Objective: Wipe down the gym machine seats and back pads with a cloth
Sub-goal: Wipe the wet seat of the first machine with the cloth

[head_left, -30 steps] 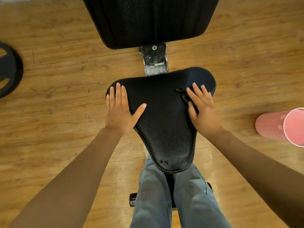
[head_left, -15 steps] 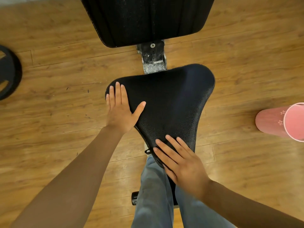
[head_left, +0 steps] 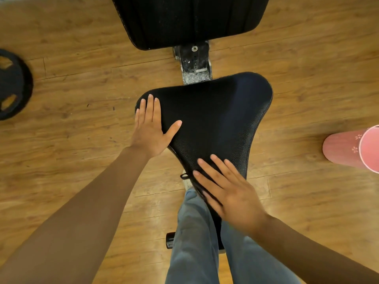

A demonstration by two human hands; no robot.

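The seat [head_left: 207,128], a black triangular pad with a pebbled vinyl skin, filled the middle of the frame, its wide edge toward the top and its narrow nose pointing down toward the person's jeans [head_left: 196,242]. The left hand [head_left: 150,130] lay flat on the seat's upper-left corner, fingers straight and close together, thumb splayed out toward the centre. The right hand [head_left: 229,191] pressed flat on the narrow lower end, fingers straight and slightly spread — beneath it sat a dark cloth [head_left: 185,176], of which only a thin looped edge peeked out to the left of the fingertips. How much cloth lay under the palm could not be told. The back pad [head_left: 190,19], also black and ribbed, stood at the top of the frame, joined to the seat by a scuffed metal bracket [head_left: 194,62]. A weight plate [head_left: 12,85] lay at the left edge on the wooden floor [head_left: 82,58], and a pink cup-like container [head_left: 356,148] at the right edge. The seat looked firmly padded and fixed to its frame, so it would likely give a little under pressure but not shift; its grained surface probably offered the cloth some drag. The cloth seemed thin, limp and light — best kept under a flat palm rather than pinched, while the other hand braced on the seat's far corner.
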